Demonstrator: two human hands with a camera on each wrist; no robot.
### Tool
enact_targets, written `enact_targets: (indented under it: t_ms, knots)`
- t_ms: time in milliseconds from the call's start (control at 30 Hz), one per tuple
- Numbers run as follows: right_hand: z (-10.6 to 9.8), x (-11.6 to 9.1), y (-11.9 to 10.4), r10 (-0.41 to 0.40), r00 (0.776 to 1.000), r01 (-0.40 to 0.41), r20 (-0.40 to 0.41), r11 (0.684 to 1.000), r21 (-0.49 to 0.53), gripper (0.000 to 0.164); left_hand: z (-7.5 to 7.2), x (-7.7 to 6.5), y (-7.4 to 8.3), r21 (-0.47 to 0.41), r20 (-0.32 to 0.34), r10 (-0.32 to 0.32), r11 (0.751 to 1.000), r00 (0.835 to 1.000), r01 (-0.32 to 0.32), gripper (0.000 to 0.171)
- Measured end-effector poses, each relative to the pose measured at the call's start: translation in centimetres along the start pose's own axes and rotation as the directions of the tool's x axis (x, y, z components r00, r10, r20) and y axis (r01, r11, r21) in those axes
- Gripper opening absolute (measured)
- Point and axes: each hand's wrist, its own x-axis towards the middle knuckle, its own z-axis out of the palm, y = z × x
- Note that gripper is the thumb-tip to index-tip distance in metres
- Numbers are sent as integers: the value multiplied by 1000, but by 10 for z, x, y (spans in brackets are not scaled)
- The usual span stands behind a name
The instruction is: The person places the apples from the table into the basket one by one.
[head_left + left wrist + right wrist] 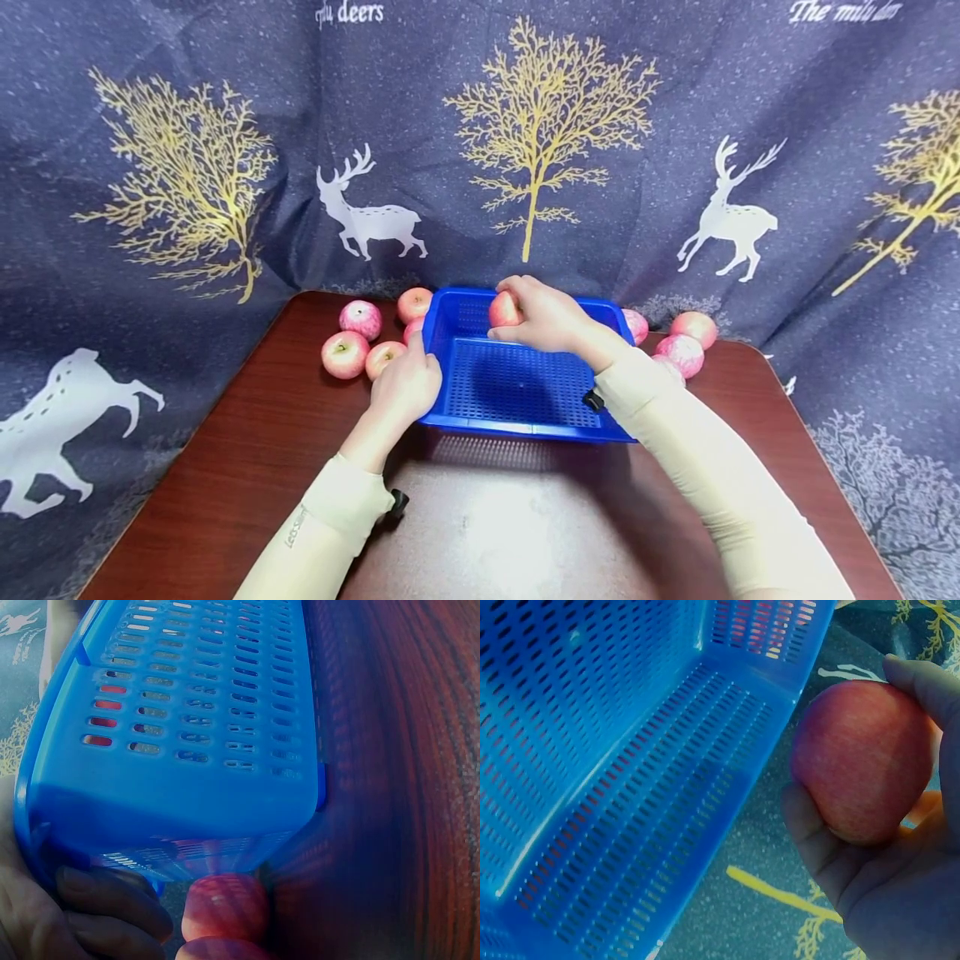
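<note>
A blue plastic basket with slotted walls stands on the table, its inside bare in the head view. My left hand grips its left rim; in the left wrist view the fingers curl beneath that rim. Over the basket's back part, my right hand holds a red apple between thumb and fingers. The right wrist view shows this apple higher than the basket wall and apart from it. Part of the apple is hidden by the hand.
Several apples lie left of the basket, some partly behind my left hand. More apples lie to the right, partly covered by my right sleeve. A dark printed cloth hangs behind the brown table.
</note>
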Motion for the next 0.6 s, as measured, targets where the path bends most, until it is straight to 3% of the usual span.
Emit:
enact_targets:
  t_ms: [600]
  knots:
    - [25,15,-9,3,999,-3,33,1000,-4,73,0,1,0,1,13,-15,1000,1000,15,55]
